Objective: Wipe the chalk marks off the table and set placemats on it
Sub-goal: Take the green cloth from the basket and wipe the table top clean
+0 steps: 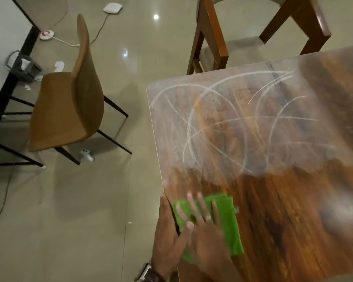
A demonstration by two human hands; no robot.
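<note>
Many white curved chalk marks (pixel 212 119) cover the far half of the brown wooden table (pixel 289 204). The near part of the top looks free of chalk. A folded green cloth (pixel 229 222) lies flat near the table's near left corner. My right hand (pixel 205 239), wearing a ring, presses on the cloth with fingers spread and straight. Beside it, my left hand (pixel 167 231) lies along the table's left edge with fingers extended, its thumb over the cloth's near corner. A watch shows at that wrist. No placemats are in view. The picture is blurred by motion.
A tan chair (pixel 69 102) with black legs stands on the tiled floor to the left. A wooden chair (pixel 212 37) stands at the table's far side. Cables, a white device (pixel 112 7), a small bin (pixel 22 65) and paper scraps lie on the floor at the far left.
</note>
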